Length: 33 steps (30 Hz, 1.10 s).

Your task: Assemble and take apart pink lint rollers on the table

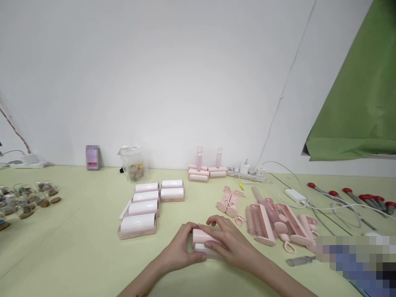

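Observation:
A pink casing with a white roll [201, 246] lies on the pale green table [102, 264] between my two hands, near the front centre. My left hand [182, 249] grips its left end, thumb in front and fingers behind. My right hand [227, 243] is wrapped over its right end, thumb and fingers resting on the top and front. To the left stand two columns of white rolls in pink holders [139, 225]. On the right lie empty pink casings [262, 222], clear tubes and a pink heart-shaped loop [290, 246].
At the wall are assembled pink rollers [199, 172], a power strip [247, 175], a plastic-wrapped tub [135, 165] and a small box [92, 158]. Glass domes [26, 210] stand far left; red-capped rods [334, 194] and cables lie right, beyond a blurred patch.

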Each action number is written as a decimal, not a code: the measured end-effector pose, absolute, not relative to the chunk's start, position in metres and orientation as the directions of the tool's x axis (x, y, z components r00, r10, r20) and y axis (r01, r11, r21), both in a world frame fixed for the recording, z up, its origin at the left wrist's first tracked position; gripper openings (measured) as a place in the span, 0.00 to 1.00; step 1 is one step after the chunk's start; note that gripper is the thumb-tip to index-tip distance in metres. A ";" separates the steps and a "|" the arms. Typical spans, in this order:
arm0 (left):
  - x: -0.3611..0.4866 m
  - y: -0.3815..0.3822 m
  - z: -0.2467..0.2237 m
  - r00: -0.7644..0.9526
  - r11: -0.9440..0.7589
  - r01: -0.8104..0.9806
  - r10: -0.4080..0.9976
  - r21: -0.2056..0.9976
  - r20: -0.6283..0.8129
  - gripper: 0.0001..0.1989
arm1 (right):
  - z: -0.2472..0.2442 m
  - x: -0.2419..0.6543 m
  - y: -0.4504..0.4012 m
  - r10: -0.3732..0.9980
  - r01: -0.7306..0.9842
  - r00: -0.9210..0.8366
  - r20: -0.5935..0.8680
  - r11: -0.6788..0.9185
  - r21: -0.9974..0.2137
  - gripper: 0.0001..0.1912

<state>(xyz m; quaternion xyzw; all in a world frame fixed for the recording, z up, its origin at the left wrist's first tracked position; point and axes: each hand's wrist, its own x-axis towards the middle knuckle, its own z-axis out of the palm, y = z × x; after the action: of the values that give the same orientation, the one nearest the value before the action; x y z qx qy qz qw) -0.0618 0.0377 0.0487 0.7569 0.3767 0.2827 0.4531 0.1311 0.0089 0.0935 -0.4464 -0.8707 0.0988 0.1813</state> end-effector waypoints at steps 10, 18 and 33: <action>-0.064 0.031 0.050 0.568 -0.269 0.328 0.822 0.906 0.038 0.36 | 0.122 0.202 0.041 0.957 0.968 -0.194 0.214 0.222 -0.114 0.14; -0.063 0.033 0.047 0.569 -0.294 0.323 0.820 0.899 0.064 0.25 | 0.123 0.251 0.046 0.975 0.993 0.035 0.218 -0.010 -0.116 0.19; -0.064 0.035 0.046 0.574 -0.298 0.320 0.816 0.899 0.066 0.26 | 0.115 0.295 0.081 0.965 0.971 0.189 0.181 -0.156 -0.181 0.13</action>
<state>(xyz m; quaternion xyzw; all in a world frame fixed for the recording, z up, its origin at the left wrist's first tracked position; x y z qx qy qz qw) -0.0636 0.0352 0.0459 0.7589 0.3744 0.2701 0.4593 0.2948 0.0813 0.1149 -0.7603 -0.6366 -0.0115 0.1284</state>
